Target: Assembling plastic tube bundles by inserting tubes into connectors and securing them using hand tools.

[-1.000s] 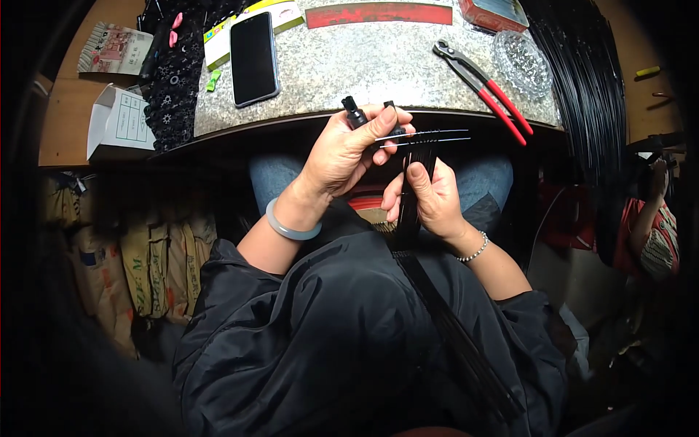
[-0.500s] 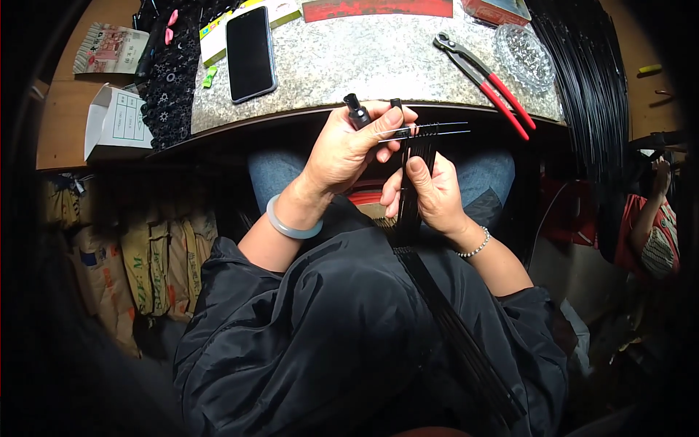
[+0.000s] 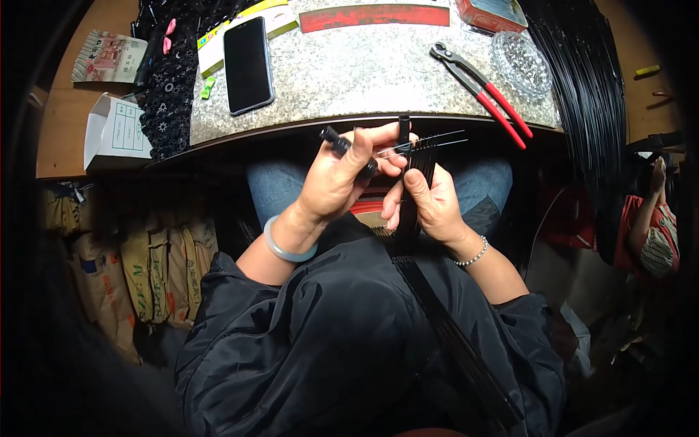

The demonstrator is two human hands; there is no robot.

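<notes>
My left hand [image 3: 328, 182], wrist ringed by a pale bangle, is closed around a stubby black cylindrical part [image 3: 336, 141] lying slantwise under the thumb. Its fingertips also reach a short upright black tube [image 3: 404, 128] at the top of a bundle of thin black rods [image 3: 422, 164]. Two thin shiny wires [image 3: 453, 137] stick out to the right across the rod ends. Lower down, my right hand [image 3: 439, 206] grips the bundle between thumb and fingers. The long rods [image 3: 459, 339] trail down over my dark-clothed lap. How the tube joins the rods is too small to tell.
On the speckled worktop [image 3: 349, 80] lie a phone [image 3: 247, 65], red-handled pliers [image 3: 488, 98], a glass dish [image 3: 520, 65] and a red strip [image 3: 375, 17]. More black rods [image 3: 582, 87] hang over the right edge; small black parts [image 3: 171, 95] pile up left. Another person's arm [image 3: 648, 204] shows far right.
My left hand has lowered slightly, its thumb lifting off the rod ends; the cylindrical part has tipped from near upright to a slant. The wires have tilted. My right hand keeps its grip.
</notes>
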